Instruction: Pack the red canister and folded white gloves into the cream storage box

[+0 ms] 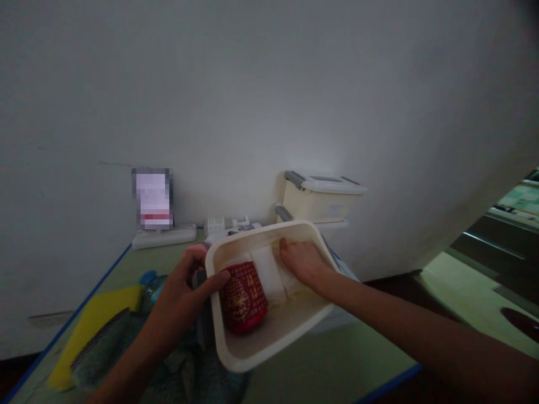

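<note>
A cream plastic bin is tilted toward me above the table. My left hand grips its left rim, thumb hooked over the edge beside a red jar with gold print that lies inside. My right hand reaches into the bin, fingers curled and pressed on a white folded packet next to the jar.
Two stacked cream lidded boxes stand against the wall. A white power strip and a blurred card sit at the back left. A yellow sheet, a blue bottle cap and grey cloth lie on the green table.
</note>
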A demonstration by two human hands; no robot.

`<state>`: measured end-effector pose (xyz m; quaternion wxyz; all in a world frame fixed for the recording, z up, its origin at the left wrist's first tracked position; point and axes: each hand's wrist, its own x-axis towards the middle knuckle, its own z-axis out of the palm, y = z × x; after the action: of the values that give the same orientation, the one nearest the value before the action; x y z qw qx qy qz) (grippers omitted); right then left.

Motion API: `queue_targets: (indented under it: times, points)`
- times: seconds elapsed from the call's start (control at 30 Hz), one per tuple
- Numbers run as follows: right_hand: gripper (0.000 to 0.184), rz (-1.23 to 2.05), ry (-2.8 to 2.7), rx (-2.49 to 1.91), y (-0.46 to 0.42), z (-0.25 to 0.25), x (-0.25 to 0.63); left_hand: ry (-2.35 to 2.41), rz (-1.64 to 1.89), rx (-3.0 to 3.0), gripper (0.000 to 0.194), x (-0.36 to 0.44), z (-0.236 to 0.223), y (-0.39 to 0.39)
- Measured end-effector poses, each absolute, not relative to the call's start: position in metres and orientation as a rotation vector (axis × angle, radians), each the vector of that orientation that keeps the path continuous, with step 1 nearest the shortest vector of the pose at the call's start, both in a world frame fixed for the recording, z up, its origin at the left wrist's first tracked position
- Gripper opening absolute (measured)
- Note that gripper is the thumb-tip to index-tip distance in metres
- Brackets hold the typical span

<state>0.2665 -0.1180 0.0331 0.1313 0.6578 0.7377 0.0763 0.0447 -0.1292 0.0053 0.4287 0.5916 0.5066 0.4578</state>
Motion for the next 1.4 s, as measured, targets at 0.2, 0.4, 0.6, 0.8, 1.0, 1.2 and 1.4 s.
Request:
queue_targets:
  times: [0.2,0.4,0.6,0.8,1.0,1.2,1.4]
  points:
    - [0.024,0.095,2.156,1.701,-0.132,0.037,0.268,1.283,1.131,1.460,0.038,0.044,0.006,-0.131]
    - [0.023,-0.114,2.147,1.539,-0.132,0.032,0.276,1.281,1.164,1.459,0.036,0.045,0.008,-0.132]
    - [0.028,-0.166,2.182,1.570,-0.141,0.039,0.279,1.306,1.170,1.508,0.031,0.043,0.004,-0.130]
    - [0.029,-0.059,2.320,1.676,-0.156,0.064,0.292,1.238,1.090,1.251,0.032,0.055,0.016,-0.136]
    - [0.026,-0.017,2.293,1.825,-0.155,0.088,0.330,1.133,1.083,1.188,0.023,0.098,0.038,-0.144]
    - [0.028,-0.036,2.224,1.912,-0.155,0.081,0.375,1.014,1.049,1.178,0.022,0.150,0.030,-0.133]
    - [0.027,-0.064,2.213,2.019,-0.158,0.077,0.406,0.988,1.024,1.153,0.023,0.193,0.014,-0.115]
